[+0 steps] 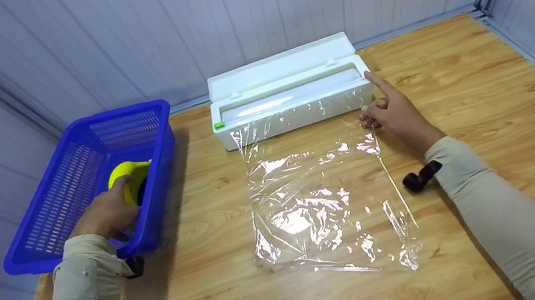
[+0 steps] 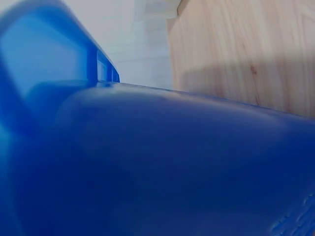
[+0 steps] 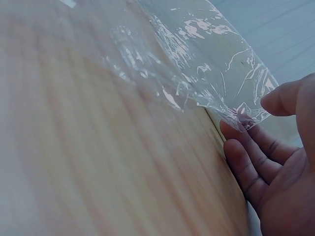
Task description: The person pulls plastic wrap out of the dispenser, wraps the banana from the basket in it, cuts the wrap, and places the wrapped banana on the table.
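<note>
A white cling film box [image 1: 300, 119] stands near the back wall, its lid [image 1: 281, 66] raised, with a roll [image 1: 291, 95] inside. From its front, clear cling film [image 1: 304, 214] spreads over the table. My right hand [image 1: 395, 111] is at the box's right end, index finger extended to its corner. In the right wrist view, the thumb and lower fingers of that hand touch the film's edge with a gap between them. My left hand [image 1: 105, 210] reaches into a blue basket [image 1: 165, 134] and grips a yellow object with a dark part [image 1: 125, 169]; its kind is partly hidden.
Panelled walls [image 1: 245, 8] close off the back and both sides of the wooden table [image 1: 495, 98]. A small green piece [image 1: 219, 125] sits at the box's left front corner. The left wrist view is mostly filled by the basket's wall [image 2: 162, 157].
</note>
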Tool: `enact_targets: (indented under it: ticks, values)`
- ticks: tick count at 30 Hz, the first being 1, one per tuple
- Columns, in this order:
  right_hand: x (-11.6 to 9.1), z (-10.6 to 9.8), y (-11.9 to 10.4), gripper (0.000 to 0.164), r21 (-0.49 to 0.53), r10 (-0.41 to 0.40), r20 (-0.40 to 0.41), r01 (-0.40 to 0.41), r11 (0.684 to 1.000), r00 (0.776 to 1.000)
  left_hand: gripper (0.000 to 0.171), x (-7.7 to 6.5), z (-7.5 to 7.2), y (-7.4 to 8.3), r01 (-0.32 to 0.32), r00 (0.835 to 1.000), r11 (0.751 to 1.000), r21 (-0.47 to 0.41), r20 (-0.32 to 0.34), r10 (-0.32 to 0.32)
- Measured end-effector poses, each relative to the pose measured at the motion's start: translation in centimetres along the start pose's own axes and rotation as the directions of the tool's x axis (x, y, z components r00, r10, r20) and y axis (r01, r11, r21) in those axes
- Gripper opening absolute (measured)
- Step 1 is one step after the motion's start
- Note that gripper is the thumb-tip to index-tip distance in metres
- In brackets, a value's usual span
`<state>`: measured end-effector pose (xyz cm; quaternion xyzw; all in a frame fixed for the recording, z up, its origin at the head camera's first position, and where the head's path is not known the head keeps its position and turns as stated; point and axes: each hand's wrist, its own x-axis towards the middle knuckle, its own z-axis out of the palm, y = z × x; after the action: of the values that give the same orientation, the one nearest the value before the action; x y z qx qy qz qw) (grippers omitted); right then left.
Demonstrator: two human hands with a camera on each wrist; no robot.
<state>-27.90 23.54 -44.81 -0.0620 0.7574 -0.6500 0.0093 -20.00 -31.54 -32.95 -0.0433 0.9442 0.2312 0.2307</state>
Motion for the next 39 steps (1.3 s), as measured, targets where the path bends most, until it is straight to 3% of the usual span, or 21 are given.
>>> enact_targets:
  ticks: [11, 15, 21, 30, 39]
  values:
    - [0.0, 0.0, 0.1, 0.077, -0.015, -0.004, -0.003, 0.004, 1.000, 1.000, 0.071, -0.3, 0.3, -1.1, -0.018, 1.000, 1.000, 0.010, 0.013, 0.018]
    - [-0.1, 0.0, 0.1, 0.077, -0.028, -0.004, -0.008, 0.003, 1.000, 1.000, 0.077, -0.4, 0.3, -1.6, -0.058, 0.998, 0.996, 0.061, -0.005, 0.058]
    - [0.2, 0.0, 0.4, 0.079, -0.012, 0.004, -0.007, -0.004, 1.000, 1.000, 0.087, -0.5, 0.1, -2.1, -0.044, 0.999, 0.997, 0.061, 0.006, 0.044]
    - [0.1, 0.0, 0.2, 0.078, -0.029, -0.003, -0.014, 0.002, 1.000, 1.000, 0.091, -0.4, 0.2, -2.4, -0.077, 0.994, 0.986, 0.150, -0.060, 0.087]
    - [0.1, 0.1, 0.1, 0.078, -0.044, -0.002, -0.014, 0.001, 0.999, 1.000, 0.094, -0.9, 0.5, -2.3, -0.105, 0.980, 0.981, 0.161, -0.149, 0.129]
